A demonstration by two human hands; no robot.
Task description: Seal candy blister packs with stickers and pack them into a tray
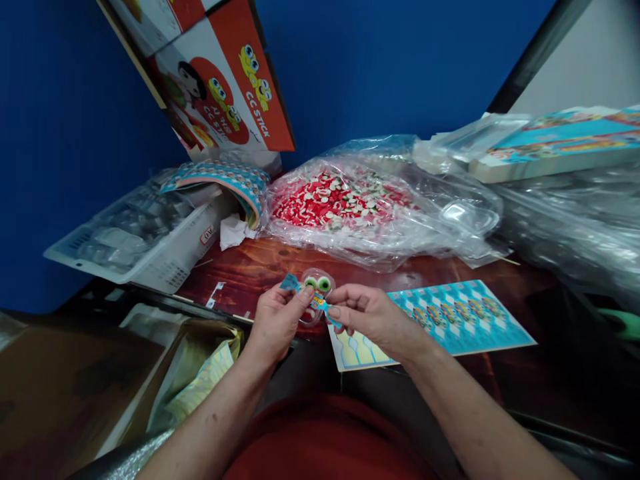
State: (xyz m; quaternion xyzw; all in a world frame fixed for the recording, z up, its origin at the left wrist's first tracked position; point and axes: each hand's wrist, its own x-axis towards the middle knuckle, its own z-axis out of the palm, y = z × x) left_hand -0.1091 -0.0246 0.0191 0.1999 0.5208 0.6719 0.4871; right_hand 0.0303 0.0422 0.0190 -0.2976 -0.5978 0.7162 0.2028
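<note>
Between my hands is a small clear plastic case (311, 275) holding two green-and-white eyeball pieces (324, 285) and a red piece low down. A blue printed sticker (318, 301) lies across its front. My left hand (280, 313) grips the case from the left, thumb pressed on the sticker. At the right, my right hand (367, 313) pinches the sticker's end between thumb and fingers. Beside and partly under my right hand lies a sticker sheet (460, 320) with blue printed labels; its left part is bare yellowish backing.
A clear bag (345, 200) of red and white pieces lies behind my hands. At left stands a white basket (165, 257) of clear cases, with rolled sticker sheets (220, 177) over it. A printed carton (220, 80) stands behind; stacked sheets (560, 143) lie right; an open box (170, 373) is lower left.
</note>
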